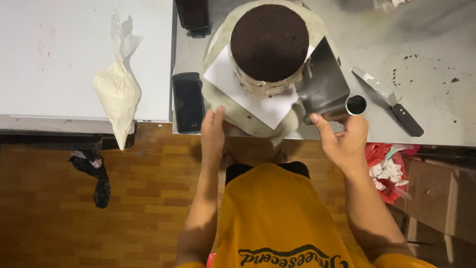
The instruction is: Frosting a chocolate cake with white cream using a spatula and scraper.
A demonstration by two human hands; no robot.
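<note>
A tall round chocolate cake [269, 40] with cream smeared on its side stands on a white square board [258, 101] atop a round turntable [238, 111]. My right hand [343, 141] grips the tube handle of a metal bench scraper [323, 84], whose blade rests against the cake's right side. My left hand [213, 131] lies flat with its fingers on the near left rim of the turntable.
A filled piping bag of white cream [118, 92] lies on the white surface at left. A dark phone [188, 101] lies beside the turntable. A palette knife [389, 101] rests on the steel counter at right. A red bag with crumpled paper [384, 168] sits below.
</note>
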